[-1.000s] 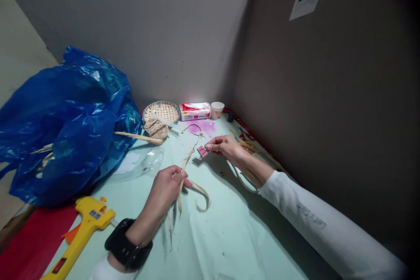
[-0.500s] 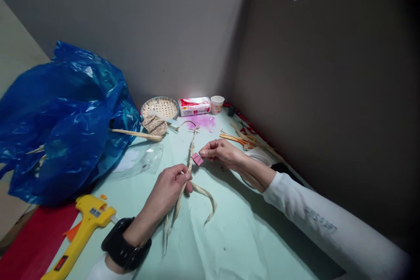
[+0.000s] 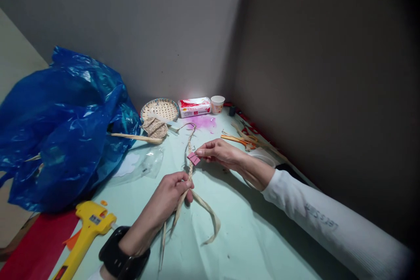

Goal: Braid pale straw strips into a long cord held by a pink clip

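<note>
My left hand (image 3: 175, 188) pinches a pale braid of dried plant fibre (image 3: 190, 146) between thumb and fingers. Loose flat strands (image 3: 210, 214) hang below the grip toward me, and the thin braided end runs away across the table. Just above, my right hand (image 3: 218, 152) is closed on the wire handles of a pink binder clip (image 3: 194, 159). The clip lies against the braid; whether its jaws are around it I cannot tell.
A yellow glue gun (image 3: 87, 227) lies at the front left, below a large blue plastic bag (image 3: 72, 131). At the back stand a woven basket (image 3: 160, 108), a tissue pack (image 3: 194, 106) and a paper cup (image 3: 218, 104). Orange-handled scissors (image 3: 239, 141) lie right.
My right hand has moved slightly left, bringing the binder clip over against the braid. The left hand keeps its pinch on the braid, and the view has shifted a little.
</note>
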`<state>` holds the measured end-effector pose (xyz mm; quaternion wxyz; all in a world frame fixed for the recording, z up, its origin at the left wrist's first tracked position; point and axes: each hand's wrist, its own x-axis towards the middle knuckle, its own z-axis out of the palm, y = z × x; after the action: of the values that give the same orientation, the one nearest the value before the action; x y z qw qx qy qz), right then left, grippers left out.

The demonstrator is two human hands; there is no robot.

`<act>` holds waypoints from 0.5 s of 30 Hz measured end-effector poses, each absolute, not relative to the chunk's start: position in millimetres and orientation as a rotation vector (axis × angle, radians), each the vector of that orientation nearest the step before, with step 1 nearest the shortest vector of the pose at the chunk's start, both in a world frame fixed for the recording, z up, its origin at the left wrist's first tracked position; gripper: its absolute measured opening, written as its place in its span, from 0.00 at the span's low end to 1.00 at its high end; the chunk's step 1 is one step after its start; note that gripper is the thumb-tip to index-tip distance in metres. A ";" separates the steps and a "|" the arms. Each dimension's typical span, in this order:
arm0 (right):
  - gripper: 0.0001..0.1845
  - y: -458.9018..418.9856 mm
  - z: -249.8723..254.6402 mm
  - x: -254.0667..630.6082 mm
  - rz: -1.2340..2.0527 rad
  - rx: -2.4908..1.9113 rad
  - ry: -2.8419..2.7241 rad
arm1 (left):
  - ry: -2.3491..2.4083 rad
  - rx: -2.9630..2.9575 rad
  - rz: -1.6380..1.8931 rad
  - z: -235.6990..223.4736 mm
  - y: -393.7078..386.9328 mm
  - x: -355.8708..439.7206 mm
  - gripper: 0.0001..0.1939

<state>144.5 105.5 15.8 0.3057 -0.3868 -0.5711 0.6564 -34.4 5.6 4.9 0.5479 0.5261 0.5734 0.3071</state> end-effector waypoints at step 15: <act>0.13 147.7 7.6 130.2 1.722 -0.831 -1.600 | 1.389 0.961 1.096 -5.0 32.6 -19.0 0.10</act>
<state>130.2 147.7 7.6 0.3185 -0.3158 -0.6085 0.6547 -19.0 32.6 -5.0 0.5346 0.4035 0.5828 0.4601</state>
